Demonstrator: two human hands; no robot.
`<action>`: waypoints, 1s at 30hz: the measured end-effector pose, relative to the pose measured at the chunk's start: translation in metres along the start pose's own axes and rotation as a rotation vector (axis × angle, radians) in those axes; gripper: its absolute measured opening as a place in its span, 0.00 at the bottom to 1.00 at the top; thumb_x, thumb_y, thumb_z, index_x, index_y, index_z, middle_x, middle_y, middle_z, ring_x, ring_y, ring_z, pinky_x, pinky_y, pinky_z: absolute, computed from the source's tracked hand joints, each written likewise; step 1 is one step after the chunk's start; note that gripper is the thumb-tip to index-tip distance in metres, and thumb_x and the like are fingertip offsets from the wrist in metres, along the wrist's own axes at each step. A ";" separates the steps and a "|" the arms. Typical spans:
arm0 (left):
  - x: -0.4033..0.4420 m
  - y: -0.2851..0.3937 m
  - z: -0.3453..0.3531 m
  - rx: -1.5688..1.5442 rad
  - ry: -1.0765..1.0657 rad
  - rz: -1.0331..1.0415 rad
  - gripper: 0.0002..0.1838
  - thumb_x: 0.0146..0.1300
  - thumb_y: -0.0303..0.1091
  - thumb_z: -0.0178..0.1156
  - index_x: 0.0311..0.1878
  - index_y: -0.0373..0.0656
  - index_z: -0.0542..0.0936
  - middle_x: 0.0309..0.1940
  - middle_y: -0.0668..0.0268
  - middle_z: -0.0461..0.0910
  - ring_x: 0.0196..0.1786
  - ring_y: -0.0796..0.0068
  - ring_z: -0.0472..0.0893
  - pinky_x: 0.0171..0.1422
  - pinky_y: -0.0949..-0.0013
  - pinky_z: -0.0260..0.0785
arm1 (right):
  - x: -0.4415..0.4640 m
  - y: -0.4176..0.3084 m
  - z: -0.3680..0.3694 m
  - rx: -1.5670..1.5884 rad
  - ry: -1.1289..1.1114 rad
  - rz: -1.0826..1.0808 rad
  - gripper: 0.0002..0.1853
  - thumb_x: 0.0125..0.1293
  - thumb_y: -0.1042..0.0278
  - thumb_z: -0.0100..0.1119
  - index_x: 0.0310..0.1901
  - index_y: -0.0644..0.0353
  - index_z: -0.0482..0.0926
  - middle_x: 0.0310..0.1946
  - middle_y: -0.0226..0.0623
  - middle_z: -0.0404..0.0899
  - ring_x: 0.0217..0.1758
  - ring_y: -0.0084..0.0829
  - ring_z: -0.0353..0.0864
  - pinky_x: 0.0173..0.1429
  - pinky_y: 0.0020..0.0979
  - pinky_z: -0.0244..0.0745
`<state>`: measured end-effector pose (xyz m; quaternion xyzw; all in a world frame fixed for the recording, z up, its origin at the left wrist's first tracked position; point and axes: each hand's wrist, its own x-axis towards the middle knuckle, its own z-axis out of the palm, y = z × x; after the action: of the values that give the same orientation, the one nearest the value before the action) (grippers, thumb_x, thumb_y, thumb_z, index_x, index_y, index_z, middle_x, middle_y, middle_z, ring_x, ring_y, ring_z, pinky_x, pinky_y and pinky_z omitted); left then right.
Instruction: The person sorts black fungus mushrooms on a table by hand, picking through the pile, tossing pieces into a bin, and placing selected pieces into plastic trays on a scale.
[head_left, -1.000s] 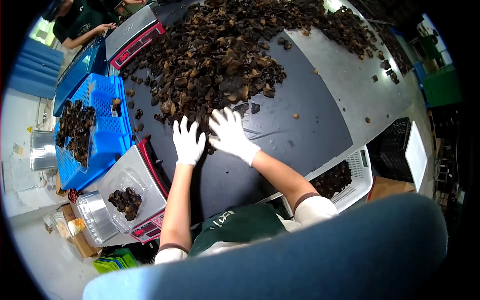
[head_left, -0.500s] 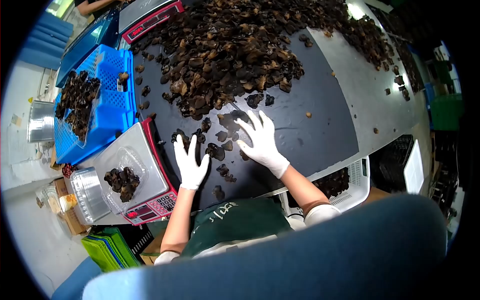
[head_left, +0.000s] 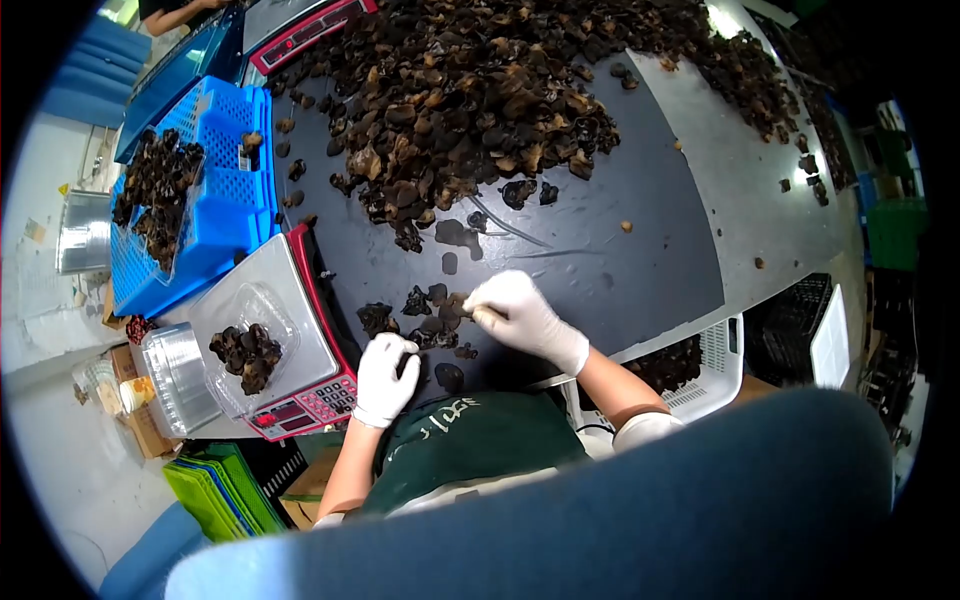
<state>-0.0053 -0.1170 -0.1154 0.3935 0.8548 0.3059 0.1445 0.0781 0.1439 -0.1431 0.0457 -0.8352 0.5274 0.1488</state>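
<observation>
My left hand (head_left: 386, 380), in a white glove, rests low on the dark mat (head_left: 640, 235) with its fingers curled in. Whether anything is under those fingers is hidden. Just beyond it lies a small group of dark wood ear mushrooms (head_left: 432, 330). My right hand (head_left: 525, 318), gloved too, is closed in a pinch at the right side of this group, its fingertips on a brownish wood ear mushroom (head_left: 458, 303). A large heap of wood ears (head_left: 470, 100) covers the far part of the mat.
At left, a red-edged scale (head_left: 325, 400) bears a clear plastic tray (head_left: 285, 335) of wood ears. Behind it stand blue baskets (head_left: 225, 215) with another filled tray. A second scale (head_left: 312, 35) and a person's arm (head_left: 175, 17) are farther back. A white basket (head_left: 722, 350) sits below the right edge.
Both hands have drawn back toward my body, and their spread fingers have closed. Several wood ears have moved nearer to me and into a tighter group.
</observation>
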 end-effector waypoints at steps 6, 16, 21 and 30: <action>-0.026 0.012 0.028 0.075 -0.284 0.018 0.24 0.54 0.43 0.70 0.53 0.50 0.77 0.45 0.61 0.74 0.42 0.56 0.80 0.46 0.61 0.75 | 0.040 0.028 0.001 -0.238 0.259 0.139 0.15 0.58 0.71 0.63 0.48 0.58 0.79 0.41 0.39 0.80 0.45 0.42 0.79 0.51 0.37 0.74; -0.030 -0.007 0.050 0.075 -0.307 0.068 0.15 0.52 0.35 0.68 0.44 0.50 0.78 0.41 0.65 0.73 0.42 0.63 0.80 0.44 0.64 0.75 | 0.023 0.043 -0.036 1.143 0.198 0.500 0.17 0.70 0.64 0.55 0.52 0.67 0.80 0.40 0.43 0.83 0.38 0.32 0.80 0.43 0.29 0.77; -0.027 -0.009 0.050 0.085 -0.314 0.083 0.16 0.50 0.36 0.68 0.43 0.50 0.78 0.39 0.65 0.74 0.42 0.63 0.80 0.43 0.64 0.74 | -0.010 0.017 -0.067 1.888 -0.272 -0.279 0.35 0.76 0.43 0.37 0.40 0.73 0.81 0.24 0.51 0.79 0.24 0.42 0.79 0.33 0.37 0.77; -0.026 -0.008 0.051 0.162 -0.301 0.096 0.18 0.49 0.40 0.70 0.44 0.51 0.78 0.37 0.64 0.73 0.41 0.63 0.79 0.42 0.62 0.74 | 0.016 0.001 0.075 -0.590 -0.124 -0.221 0.11 0.55 0.63 0.66 0.40 0.49 0.84 0.30 0.28 0.79 0.37 0.32 0.75 0.44 0.36 0.65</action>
<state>0.0315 -0.1200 -0.1597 0.4857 0.8255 0.1802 0.2240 0.0477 0.0787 -0.1693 0.1233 -0.9496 0.2393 0.1608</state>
